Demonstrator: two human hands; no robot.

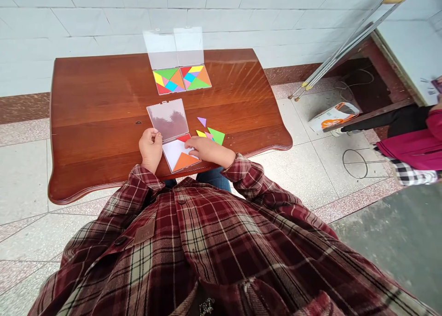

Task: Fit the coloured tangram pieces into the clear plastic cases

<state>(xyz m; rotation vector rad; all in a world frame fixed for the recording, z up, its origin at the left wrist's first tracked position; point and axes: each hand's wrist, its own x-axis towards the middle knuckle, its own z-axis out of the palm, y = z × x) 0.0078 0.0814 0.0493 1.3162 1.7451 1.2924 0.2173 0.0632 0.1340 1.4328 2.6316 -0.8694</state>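
An open tangram case (pixel 167 153) with a white base and a clear lid (pixel 168 118) lies near the table's front edge. My left hand (pixel 151 148) is closed at the lid's left edge, thumb and fingers pinched on it. Over the base, my right hand (pixel 209 150) has its bent fingers together at a red tangram piece (pixel 183 137) by the hinge, partly hiding it. An orange triangle (pixel 185 161) lies in the base's lower part. Right of the case are a purple triangle (pixel 202 121), a green triangle (pixel 217 135), a yellow piece (pixel 200 133) and a pink piece (pixel 208 135).
Two filled tangram cases (pixel 168 80) with raised clear lids stand farther back on the brown wooden table (pixel 96 118). Behind it is a tiled wall (pixel 103 21). At right are crutches (pixel 331 60), a white-orange bag (pixel 334 116) and another person's magenta sleeve (pixel 410 148).
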